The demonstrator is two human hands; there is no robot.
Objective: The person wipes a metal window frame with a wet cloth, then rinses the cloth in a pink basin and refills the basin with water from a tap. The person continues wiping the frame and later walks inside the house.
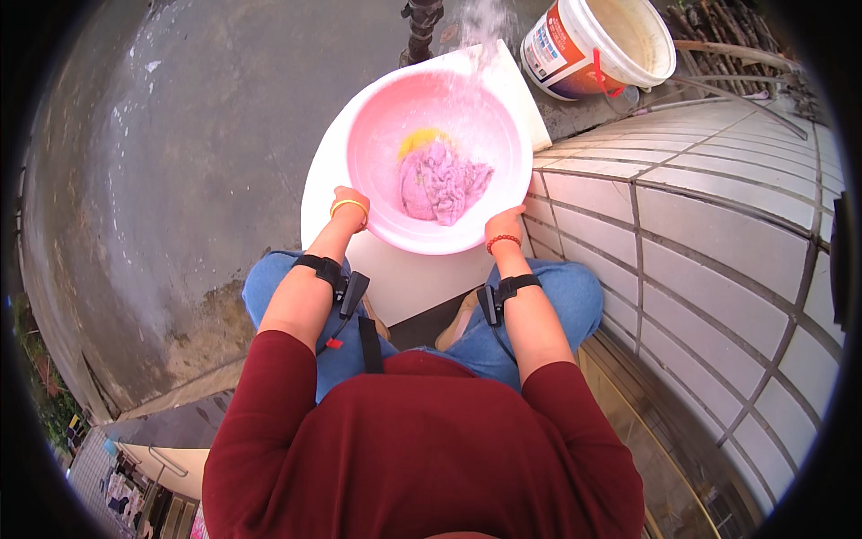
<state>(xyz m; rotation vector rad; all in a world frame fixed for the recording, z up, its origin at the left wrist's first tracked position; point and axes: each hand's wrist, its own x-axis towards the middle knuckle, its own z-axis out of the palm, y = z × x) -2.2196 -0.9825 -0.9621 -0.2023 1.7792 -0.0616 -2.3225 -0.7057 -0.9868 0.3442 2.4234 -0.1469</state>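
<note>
A round pink plastic basin rests on a low white board before me. Inside it lies a bunched, wet-looking pinkish-purple cloth, with a yellow patch at its far side that I cannot identify. My left hand grips the basin's near-left rim. At the near-right rim, my right hand has hold of the basin too, its thumb pointing outward. Running water splashes down at the basin's far edge; the outlet is out of view.
A white-rimmed plastic bucket with a red handle stands beyond the board at right. A white tiled wall closes in on the right. Wet concrete spreads leftward. A dark upright pipe rises behind the basin, and stacked sticks lie far right.
</note>
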